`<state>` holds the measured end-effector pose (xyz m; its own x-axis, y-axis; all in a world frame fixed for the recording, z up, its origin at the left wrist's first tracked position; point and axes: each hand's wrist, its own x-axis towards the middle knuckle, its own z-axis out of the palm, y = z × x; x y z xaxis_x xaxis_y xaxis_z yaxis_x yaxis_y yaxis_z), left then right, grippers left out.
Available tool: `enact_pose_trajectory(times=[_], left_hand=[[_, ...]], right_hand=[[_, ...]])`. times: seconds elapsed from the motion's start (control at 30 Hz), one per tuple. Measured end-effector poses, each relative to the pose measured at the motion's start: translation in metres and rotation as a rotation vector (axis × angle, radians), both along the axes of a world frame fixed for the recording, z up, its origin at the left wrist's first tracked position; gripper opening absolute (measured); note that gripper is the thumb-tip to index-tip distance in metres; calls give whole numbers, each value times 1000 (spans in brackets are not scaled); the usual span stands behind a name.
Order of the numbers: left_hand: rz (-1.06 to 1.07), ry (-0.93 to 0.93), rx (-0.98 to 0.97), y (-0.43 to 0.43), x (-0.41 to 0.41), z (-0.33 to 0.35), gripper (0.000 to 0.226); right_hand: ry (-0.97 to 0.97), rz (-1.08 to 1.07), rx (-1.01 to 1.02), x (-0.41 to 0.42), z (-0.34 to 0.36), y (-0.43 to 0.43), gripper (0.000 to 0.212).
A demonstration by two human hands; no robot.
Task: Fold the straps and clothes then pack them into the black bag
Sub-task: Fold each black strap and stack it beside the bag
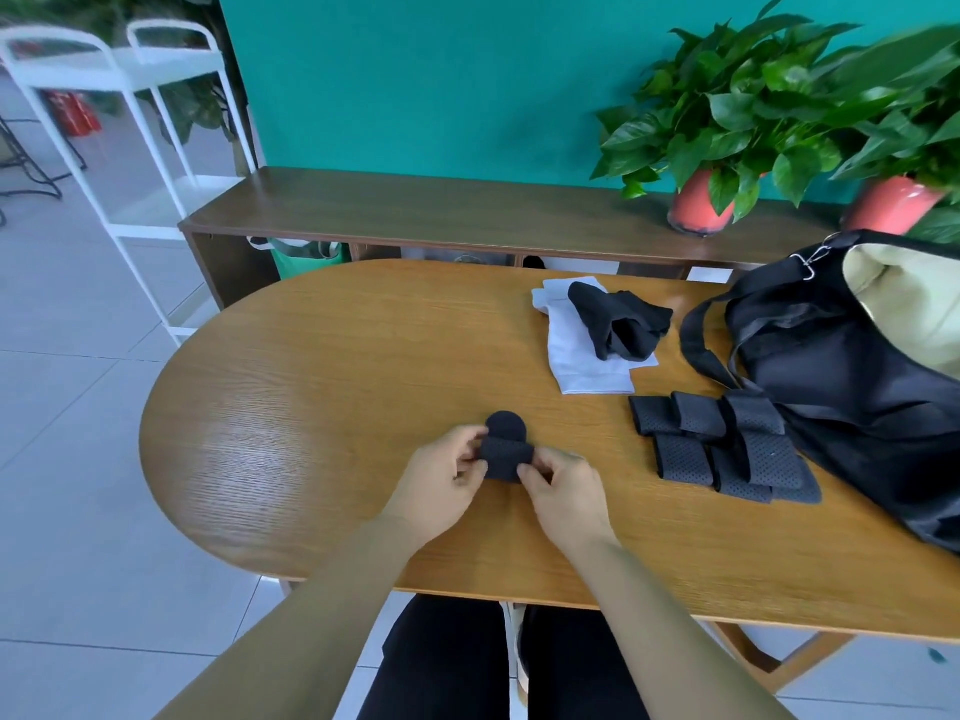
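Observation:
A short black perforated strap [506, 449] lies folded on the wooden table [322, 387], its rounded end sticking out away from me. My left hand [444, 478] pinches its left edge and my right hand [563, 491] pinches its right edge. Several folded black straps [727, 444] lie in a pile to the right. Farther back, a black garment [618, 322] rests crumpled on a folded white cloth [582, 356]. The black bag [852, 376] stands open at the table's right end, showing a pale lining.
A dark wooden sideboard [441, 205] runs behind the table with two potted plants [727, 127] in red pots. A white metal rack [130, 96] stands at the left on the tiled floor. My dark-trousered legs show under the table's near edge.

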<state>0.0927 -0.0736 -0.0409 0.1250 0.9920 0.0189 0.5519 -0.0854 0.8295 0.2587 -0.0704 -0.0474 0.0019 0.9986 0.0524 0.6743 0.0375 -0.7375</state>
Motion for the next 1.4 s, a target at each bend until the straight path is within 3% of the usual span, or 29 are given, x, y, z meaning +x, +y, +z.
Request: enact_pose_trajectory(times=[0.13, 0.3, 0.47, 0.63, 0.83, 0.97, 1.07, 1.13, 1.23, 1.4], left_hand=[[141, 73, 79, 8, 7, -4, 17], [204, 105, 80, 16, 13, -5, 16], [215, 104, 30, 19, 18, -7, 32], [240, 251, 35, 19, 23, -3, 51], [241, 398, 18, 19, 26, -1, 48], [235, 492, 97, 16, 30, 3, 14], [143, 480, 224, 17, 27, -8, 37], [77, 542, 302, 16, 25, -14, 40], [56, 664, 301, 14, 22, -15, 41], [31, 710, 235, 14, 20, -7, 44]], right_hand=[[-55, -74, -38, -5, -1, 7, 19], [-90, -129, -77, -8, -1, 11, 22], [-88, -184, -101, -9, -3, 14, 23], [-109, -216, -101, -11, 1, 15, 21], [-83, -250, -5, -13, -2, 11, 24], [-105, -225, 82, -12, -4, 7, 25], [-159, -174, 149, -12, -8, 4, 30], [-215, -152, 196, -13, -11, 3, 29], [-288, -132, 307, -16, -16, 3, 18], [-404, -101, 388, -18, -17, 6, 11]])
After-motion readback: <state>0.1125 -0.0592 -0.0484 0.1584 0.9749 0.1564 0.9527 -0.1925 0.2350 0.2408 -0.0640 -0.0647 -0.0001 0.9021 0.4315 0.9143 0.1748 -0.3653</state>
